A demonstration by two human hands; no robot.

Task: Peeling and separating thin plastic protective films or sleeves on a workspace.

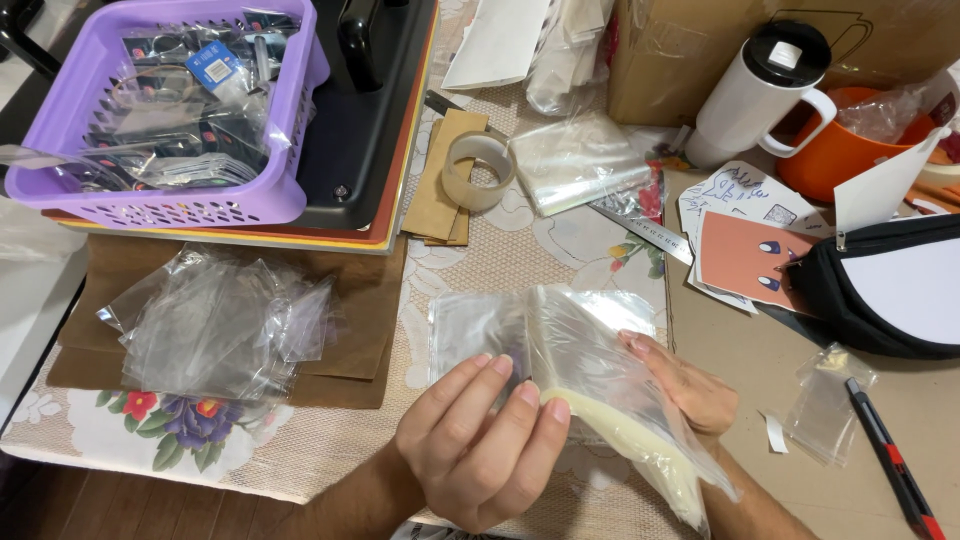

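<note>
Holding a stack of clear plastic bags (590, 350) low in the middle of the view, over the lace tablecloth (330, 455), both hands are busy with it. The stack is transparent and glossy, and its lower edge looks pale yellow and thick. The left hand (480, 440) pinches the near edge of the stack between the thumb and the curled fingers. The right hand (685, 385) lies under the bags, mostly covered by them, and supports them from behind; its fingers seem lightly bent.

At the far left, a purple basket (270, 195) with slotted walls stands on a black tray (370, 130); it is full of small dark items packed in clear bags. An orange bowl (835, 160) at the far right holds crumpled clear plastic. Beside it stands a white mug (745, 100) with a black lid.
</note>
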